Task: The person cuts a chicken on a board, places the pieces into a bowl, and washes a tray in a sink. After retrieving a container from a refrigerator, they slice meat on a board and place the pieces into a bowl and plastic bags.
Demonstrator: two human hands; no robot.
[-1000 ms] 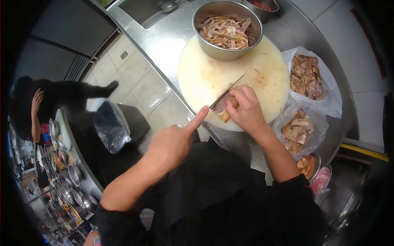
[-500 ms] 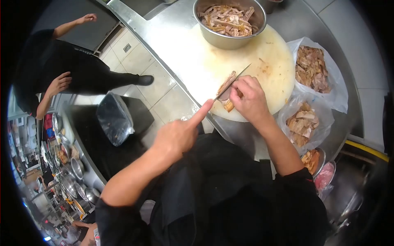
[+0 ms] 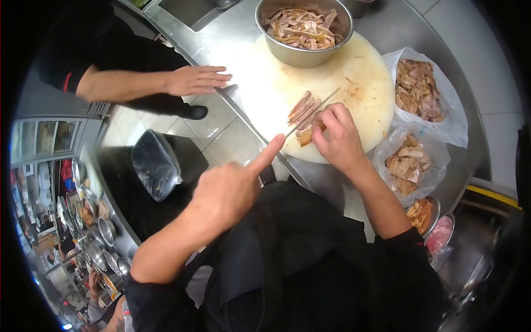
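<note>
My left hand [image 3: 229,188] grips a knife, its index finger stretched along the blade's back and the handle hidden in the palm. The thin knife blade [image 3: 326,103] slants up and right over a round white cutting board [image 3: 368,69]. Curled fingers of my right hand [image 3: 338,135] hold a browned piece of cooked meat [image 3: 303,137] against the near side of the blade. Cut meat strips [image 3: 301,108] lie on the blade's far side. Beyond them, a steel bowl [image 3: 301,57] full of shredded meat strips [image 3: 298,27] stands on the board.
Two plastic bags of meat [image 3: 418,91] [image 3: 408,165] lie right of the board. Nearer are a bowl of orange-brown pieces [image 3: 418,214] and one of pink meat [image 3: 440,235]. A co-worker's hand [image 3: 199,80] reaches toward the counter's left edge, above a lined bin [image 3: 157,166].
More cut strips now lie fanned out beside the blade. The co-worker has stepped closer, with an arm stretched toward the counter. My hands have shifted only slightly.
</note>
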